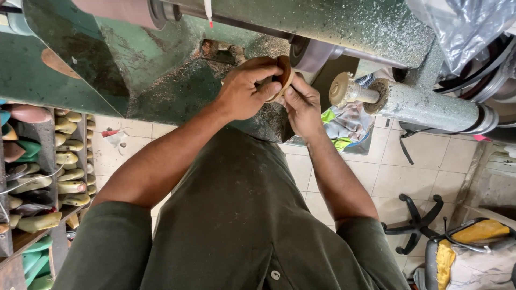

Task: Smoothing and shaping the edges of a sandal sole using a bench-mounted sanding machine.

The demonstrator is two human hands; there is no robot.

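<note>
Both hands, left hand (247, 88) and right hand (302, 107), grip a brown leather piece (284, 78) against the green machine (161, 64).

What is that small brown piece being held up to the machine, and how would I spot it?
Find the big green machine with its long shaft across the top. Just below it, the left hand and right hand meet around a thin brown piece, curved at the edge. It alone is held, beside the grey wheel.

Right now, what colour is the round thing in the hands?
Brown, with a paler tan edge: the round piece shows best in the head view.
</note>
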